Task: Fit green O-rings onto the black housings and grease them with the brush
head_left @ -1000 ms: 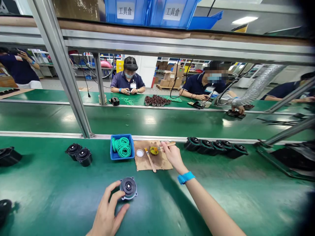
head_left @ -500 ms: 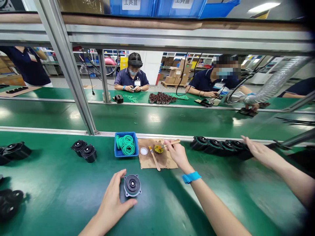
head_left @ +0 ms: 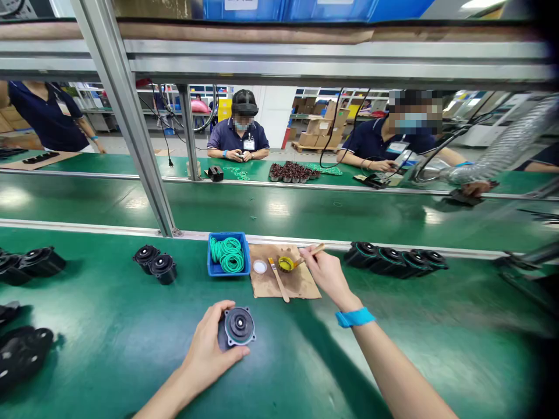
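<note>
My left hand [head_left: 208, 349] grips a round black motor housing [head_left: 239, 327] that rests on the green bench near me. My right hand [head_left: 328, 274], with a blue wristband, pinches a small wooden-handled brush [head_left: 308, 255]. The brush tip sits in a little pot of yellow grease [head_left: 285, 264] on a brown paper sheet [head_left: 301, 283]. A second brush [head_left: 279, 281] and a white cap [head_left: 259, 267] lie on the same sheet. A blue tray of green rubber rings [head_left: 229, 255] stands just left of the paper.
Two black housings [head_left: 156, 264] stand to the left, more at the far left edge [head_left: 26, 265]. A row of housings with green rings [head_left: 395, 261] lies right of the paper. An aluminium post [head_left: 131, 128] rises ahead. People work at the far bench [head_left: 239, 135].
My left hand has closed round the housing. Another person's hand that reached to the row of housings on the right has withdrawn. My right hand stays at the grease pot.
</note>
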Tool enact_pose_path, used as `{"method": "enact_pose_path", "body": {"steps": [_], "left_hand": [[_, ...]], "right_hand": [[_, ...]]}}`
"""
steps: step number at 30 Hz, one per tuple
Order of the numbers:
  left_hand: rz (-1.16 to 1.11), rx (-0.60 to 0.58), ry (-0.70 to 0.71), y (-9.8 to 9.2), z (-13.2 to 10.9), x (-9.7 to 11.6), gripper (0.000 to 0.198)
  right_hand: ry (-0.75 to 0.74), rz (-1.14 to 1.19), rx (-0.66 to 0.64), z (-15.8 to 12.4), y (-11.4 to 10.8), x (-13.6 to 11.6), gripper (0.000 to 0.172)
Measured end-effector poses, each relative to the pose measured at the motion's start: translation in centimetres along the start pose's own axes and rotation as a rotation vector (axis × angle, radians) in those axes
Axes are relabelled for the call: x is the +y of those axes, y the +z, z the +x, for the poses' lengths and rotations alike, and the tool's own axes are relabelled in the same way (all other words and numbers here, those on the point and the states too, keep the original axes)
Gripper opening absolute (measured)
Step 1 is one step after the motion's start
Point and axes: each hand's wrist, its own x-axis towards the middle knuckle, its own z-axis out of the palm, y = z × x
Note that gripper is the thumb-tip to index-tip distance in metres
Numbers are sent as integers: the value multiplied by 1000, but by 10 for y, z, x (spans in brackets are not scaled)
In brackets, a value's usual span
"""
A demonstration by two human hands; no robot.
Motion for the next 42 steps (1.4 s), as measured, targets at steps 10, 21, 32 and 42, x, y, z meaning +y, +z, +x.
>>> {"method": "enact_pose_path", "body": {"steps": [10, 21, 32, 42], "left_hand": [[-111, -2, -50, 2, 1, 0, 57], [-172, -15, -5, 1, 1, 1, 54], [-84, 62, 45, 4, -1, 0, 57], [44, 189, 225, 11, -4, 0, 54]], "right_hand": [[16, 516, -177, -81, 3, -44, 33], [-238, 437, -332, -131, 14, -49, 18], [-445, 264, -284, -141, 4, -70, 11], [-634, 159, -252, -148, 7, -92, 14]]}}
